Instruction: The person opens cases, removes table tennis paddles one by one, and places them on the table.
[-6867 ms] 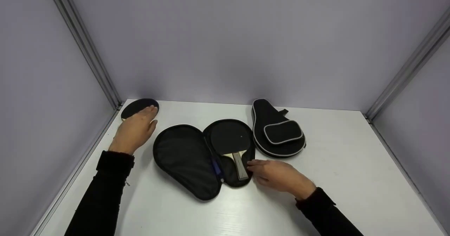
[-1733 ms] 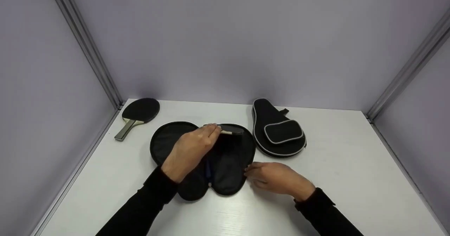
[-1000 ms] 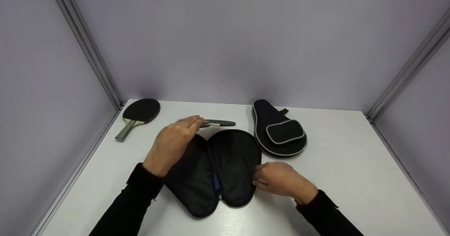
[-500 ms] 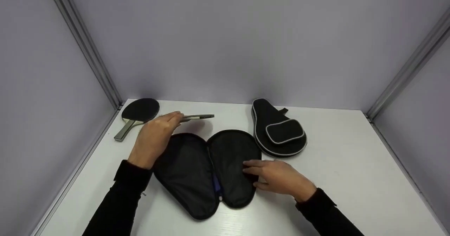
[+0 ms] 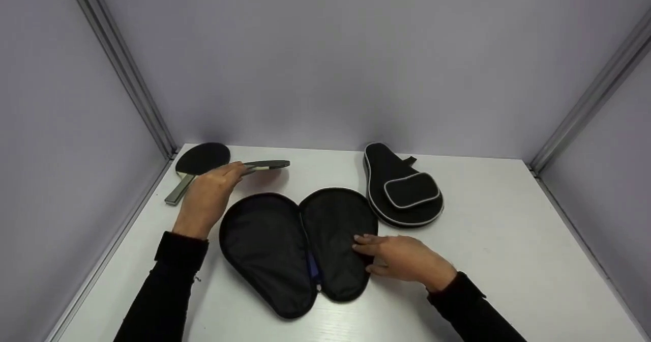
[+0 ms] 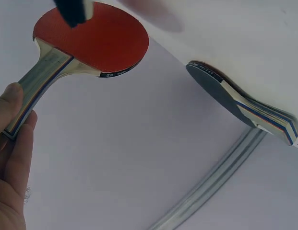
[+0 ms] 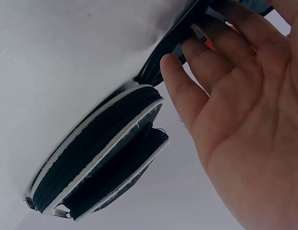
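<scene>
My left hand (image 5: 206,199) grips a table tennis paddle (image 5: 270,164) by its handle, held above the table at the back left. In the left wrist view the paddle's red face (image 6: 103,40) shows, with fingers (image 6: 21,153) and thumb round the handle's end. Behind that hand a second paddle (image 5: 203,160) lies black side up. A black paddle case (image 5: 264,250) is spread open in the middle, both halves bare inside. Against its right half my right hand (image 5: 404,258) rests with extended fingers, and in the right wrist view its palm (image 7: 244,115) shows nothing held.
A black case with white piping (image 5: 407,194) and a small front pocket lies right of the open one, close beside it. Walls stand behind the table (image 5: 498,220) and at both sides, with metal corner posts (image 5: 127,72).
The left hand left the far paddle, lifted the other paddle from the open case and carried it left. The case shifted toward me. My right hand let go of its edge.
</scene>
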Tool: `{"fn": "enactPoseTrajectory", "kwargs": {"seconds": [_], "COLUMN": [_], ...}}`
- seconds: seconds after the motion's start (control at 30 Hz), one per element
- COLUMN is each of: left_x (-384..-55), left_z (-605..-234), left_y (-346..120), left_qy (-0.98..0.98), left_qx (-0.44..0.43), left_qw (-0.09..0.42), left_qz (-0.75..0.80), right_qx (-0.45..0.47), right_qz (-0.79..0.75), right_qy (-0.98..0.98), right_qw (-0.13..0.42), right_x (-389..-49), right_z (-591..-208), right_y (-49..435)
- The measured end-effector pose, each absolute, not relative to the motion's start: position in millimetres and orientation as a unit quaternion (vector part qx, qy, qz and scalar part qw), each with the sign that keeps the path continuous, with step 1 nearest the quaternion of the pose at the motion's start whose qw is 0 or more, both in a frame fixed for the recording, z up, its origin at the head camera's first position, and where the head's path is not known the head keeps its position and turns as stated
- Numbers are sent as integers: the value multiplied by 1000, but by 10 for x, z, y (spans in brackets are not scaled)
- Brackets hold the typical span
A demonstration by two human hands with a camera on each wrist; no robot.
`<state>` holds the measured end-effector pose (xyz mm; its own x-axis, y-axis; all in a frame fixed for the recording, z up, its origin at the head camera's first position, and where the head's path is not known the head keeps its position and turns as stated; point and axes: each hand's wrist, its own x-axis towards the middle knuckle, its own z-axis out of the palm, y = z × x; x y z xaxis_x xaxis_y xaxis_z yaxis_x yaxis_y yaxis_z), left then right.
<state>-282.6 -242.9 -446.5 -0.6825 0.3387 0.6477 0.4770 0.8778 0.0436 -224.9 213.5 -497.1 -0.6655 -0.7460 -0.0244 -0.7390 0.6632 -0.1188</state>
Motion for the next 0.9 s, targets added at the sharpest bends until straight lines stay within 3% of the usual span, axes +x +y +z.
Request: {"fn": "enactPoseTrajectory", "kwargs": {"seconds": [0.43, 0.7, 0.9], "left_x": [-2929, -2944, -2954], "left_z": [-4720, -4805, -4863], "left_y": [-2579, -2656, -2717], "left_qy": [-903, -917, -937], "left_qx": [-228, -231, -222], "left_qw": [354, 316, 257], "left_qz": [-90, -70, -85], "right_qx": [-402, -400, -403], "right_qz": [-61, -64, -64], "right_qy": [912, 913, 912], "right_qw": [47, 48, 46], "right_x": [-2244, -2255, -2269], "right_z": [-4977, -4987, -4994], "right_y": [2142, 2155, 2168]}}
